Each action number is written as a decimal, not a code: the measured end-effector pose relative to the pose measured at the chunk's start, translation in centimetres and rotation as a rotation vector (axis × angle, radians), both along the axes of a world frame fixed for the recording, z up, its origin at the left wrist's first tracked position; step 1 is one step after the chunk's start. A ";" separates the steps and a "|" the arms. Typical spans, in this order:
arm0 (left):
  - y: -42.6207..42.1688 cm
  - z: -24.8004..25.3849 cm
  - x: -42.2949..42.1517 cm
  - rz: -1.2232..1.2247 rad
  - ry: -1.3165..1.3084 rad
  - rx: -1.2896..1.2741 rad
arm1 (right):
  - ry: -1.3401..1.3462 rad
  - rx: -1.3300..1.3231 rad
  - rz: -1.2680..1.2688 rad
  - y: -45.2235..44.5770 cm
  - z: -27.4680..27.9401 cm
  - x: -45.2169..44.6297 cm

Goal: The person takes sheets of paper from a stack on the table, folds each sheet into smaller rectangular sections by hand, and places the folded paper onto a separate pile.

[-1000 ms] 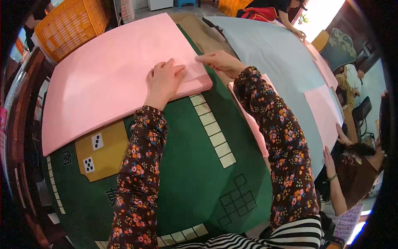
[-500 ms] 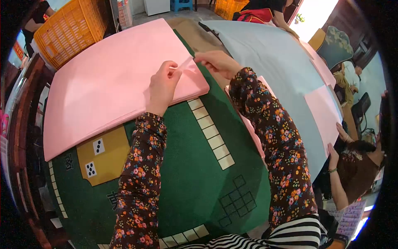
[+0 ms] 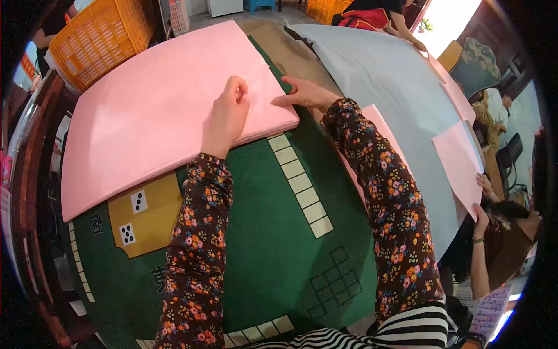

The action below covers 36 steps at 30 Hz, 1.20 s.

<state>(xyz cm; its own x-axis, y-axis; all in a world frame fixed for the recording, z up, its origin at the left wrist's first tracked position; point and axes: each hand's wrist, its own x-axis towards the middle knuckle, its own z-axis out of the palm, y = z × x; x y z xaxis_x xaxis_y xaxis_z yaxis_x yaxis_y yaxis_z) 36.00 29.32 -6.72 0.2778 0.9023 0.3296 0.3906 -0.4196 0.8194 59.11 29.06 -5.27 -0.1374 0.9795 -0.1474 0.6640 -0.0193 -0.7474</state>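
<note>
A thick stack of pink sheets (image 3: pixel 157 110), paper or thin cloth, lies on the green mahjong-print mat (image 3: pixel 261 203). My left hand (image 3: pixel 231 110) rests on the stack near its right end, fingers curled in, with nothing visible in them. At the stack's right edge is my right hand (image 3: pixel 305 95), its thumb and forefinger spread apart and the fingertips at the pink edge. The other right-hand fingers are partly hidden. Both forearms wear dark floral sleeves.
On the right, a table with a pale blue cover (image 3: pixel 372 70) holds another pink sheet (image 3: pixel 456 157), which a co-worker's hands (image 3: pixel 481 212) touch. More pink sheets (image 3: pixel 381 128) lie beside my right sleeve. An orange crate (image 3: pixel 99 43) stands at the back left.
The raised sheet corner between my hands now lies flat on the stack. My right hand has opened and moved down along the edge. My left hand has shifted slightly.
</note>
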 end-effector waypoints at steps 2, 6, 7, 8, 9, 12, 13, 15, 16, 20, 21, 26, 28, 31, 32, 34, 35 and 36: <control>0.6 -0.2 -0.4 -0.107 -0.009 -0.063 | 0.049 0.035 -0.018 0.6 -0.6 0.1; 0.3 -0.7 -0.1 -0.301 0.060 -0.007 | 0.049 0.072 -0.072 2.8 -2.9 0.8; 0.2 -0.9 0.1 -0.303 0.062 -0.006 | 0.051 0.101 -0.104 3.6 -3.7 1.0; 0.1 -1.3 0.4 -0.256 0.145 0.213 | 0.054 0.129 -0.136 3.8 -3.9 0.9; 0.0 -1.6 0.5 -0.205 0.226 0.431 | 0.056 0.129 -0.137 3.7 -3.9 1.0; 0.0 -1.4 0.8 -0.210 0.246 0.343 | 0.200 0.103 -0.151 2.6 -2.6 1.1; -0.2 -1.1 0.9 -0.201 0.239 0.332 | 0.247 0.011 -0.113 1.9 -1.5 1.4; -0.2 -1.2 1.0 -0.191 0.211 0.311 | 0.291 -0.084 -0.074 1.0 -0.5 2.0; -0.2 -1.2 1.0 -0.182 0.185 0.294 | 0.288 -0.129 -0.056 0.5 -0.1 2.1; -0.3 -1.2 1.0 -0.132 0.129 0.272 | 0.144 -0.057 0.163 -0.6 -1.1 1.8; -0.1 -1.4 0.9 -0.129 0.121 0.231 | 0.143 -0.059 0.165 -1.2 -0.6 1.4; 0.2 -2.0 0.9 -0.096 0.109 0.338 | 0.086 -0.017 0.009 0.0 -1.3 1.0; -0.1 -1.3 0.9 -0.037 0.043 0.381 | 0.145 0.073 -0.039 1.0 -2.3 0.9; -0.7 0.3 0.6 -0.002 -0.026 0.049 | 0.285 0.135 -0.077 0.8 -1.8 -0.3; -0.3 -0.2 0.5 0.001 -0.026 0.046 | 0.285 0.132 -0.075 1.1 -2.0 -0.3; 0.9 -1.4 0.4 -0.055 -0.111 -0.018 | 0.186 0.301 -0.025 1.7 -2.1 -0.4; 0.7 -1.3 0.4 -0.054 -0.111 -0.020 | 0.186 0.300 -0.025 1.6 -2.0 -0.4; 0.6 -1.2 0.5 -0.066 -0.106 -0.029 | 0.182 0.326 -0.020 1.4 -1.8 -0.4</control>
